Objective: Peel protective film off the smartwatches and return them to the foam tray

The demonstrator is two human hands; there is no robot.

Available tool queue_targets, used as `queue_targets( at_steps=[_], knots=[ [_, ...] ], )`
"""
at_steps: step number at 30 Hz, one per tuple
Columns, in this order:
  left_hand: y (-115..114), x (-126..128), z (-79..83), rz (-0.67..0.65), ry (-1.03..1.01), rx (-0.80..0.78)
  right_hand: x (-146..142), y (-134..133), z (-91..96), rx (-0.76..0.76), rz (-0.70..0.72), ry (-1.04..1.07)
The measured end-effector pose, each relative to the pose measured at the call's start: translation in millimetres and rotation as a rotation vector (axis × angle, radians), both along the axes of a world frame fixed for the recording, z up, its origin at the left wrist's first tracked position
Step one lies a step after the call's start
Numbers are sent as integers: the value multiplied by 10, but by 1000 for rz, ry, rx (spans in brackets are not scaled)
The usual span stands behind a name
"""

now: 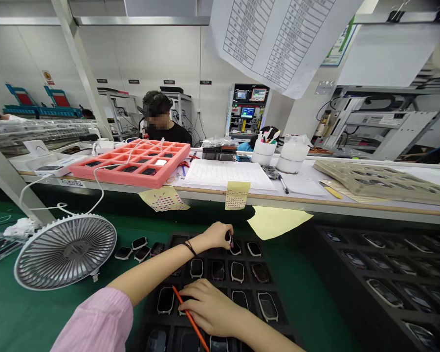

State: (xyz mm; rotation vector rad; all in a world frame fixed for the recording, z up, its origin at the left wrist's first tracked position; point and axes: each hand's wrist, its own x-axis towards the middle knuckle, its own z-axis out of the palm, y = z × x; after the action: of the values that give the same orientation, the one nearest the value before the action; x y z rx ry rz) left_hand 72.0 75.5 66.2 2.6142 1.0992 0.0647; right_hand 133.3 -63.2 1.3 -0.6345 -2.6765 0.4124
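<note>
Black tray [178, 240] of smartwatch cases [238, 272]: left hand [214, 235] has fingers narrow, pinching a small dark part [229, 238] at its far row; right hand [209, 304] has fingers curled around an orange stick [179, 298] over the tray.

Green ESD mat [308, 298] w/ black foam tray [227, 271], grey desk fan [65, 252]

Bright, even, diffuse indoor light, apparently from above, falls across the white walls [161, 58], giving low contrast overall. Wide-angle distortion bows the bench [297, 199] and leans the pillar [81, 63] toward the frame edges. A soft shadow lies beneath the bench edge on the green mat [209, 212]. Faint highlights mark the black tray [178, 239]; the upper right corner darkens.
</note>
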Motion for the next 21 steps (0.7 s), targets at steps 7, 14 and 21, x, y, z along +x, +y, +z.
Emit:
queue_targets(
  at_steps=[7,14,21],
  knots=[
    [-104,506,-109,43,169,-39,7,0,15,-19,1,-23],
    [-28,673,-195,34,184,-78,14,32,3,-12,11,-8],
    [-91,118,-215,105,-145,-39,-1,25,-22,-50,-16,34]
  ],
)
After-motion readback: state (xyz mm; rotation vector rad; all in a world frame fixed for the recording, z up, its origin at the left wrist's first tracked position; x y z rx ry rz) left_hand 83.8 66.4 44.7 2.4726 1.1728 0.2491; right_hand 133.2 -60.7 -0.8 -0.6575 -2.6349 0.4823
